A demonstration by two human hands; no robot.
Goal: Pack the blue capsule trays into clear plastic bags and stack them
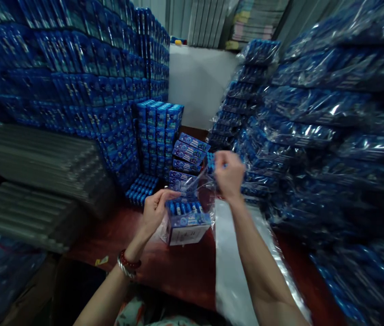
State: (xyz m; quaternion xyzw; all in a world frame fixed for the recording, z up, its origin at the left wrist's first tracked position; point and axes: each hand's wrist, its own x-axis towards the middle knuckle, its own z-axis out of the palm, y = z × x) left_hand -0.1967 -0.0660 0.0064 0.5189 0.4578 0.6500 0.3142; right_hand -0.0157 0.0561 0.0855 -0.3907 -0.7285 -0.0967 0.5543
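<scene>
A small display box [189, 233], its front blue above and white below, sits on the table in front of me. Blue bottle-like pieces [185, 208] stand in a row inside it. Clear film of a plastic bag [208, 181] surrounds the box and stretches up above it. My left hand [156, 208] pinches the bag's film at the box's left side, fingers pressed together. Higher up and to the right, my right hand [230, 174] is closed, slightly blurred, with film running to its fingers. Behind the box, several purple-blue printed cartons [187, 156] lean in a row.
Flat clear bags [234, 262] lie under my right forearm on the red table [178, 271]. Blue packs [86, 81] are piled high at left, above grey trays [35, 167]. Film-wrapped blue packs [314, 108] tower at right. Loose blue pieces [141, 189] stand left of the box.
</scene>
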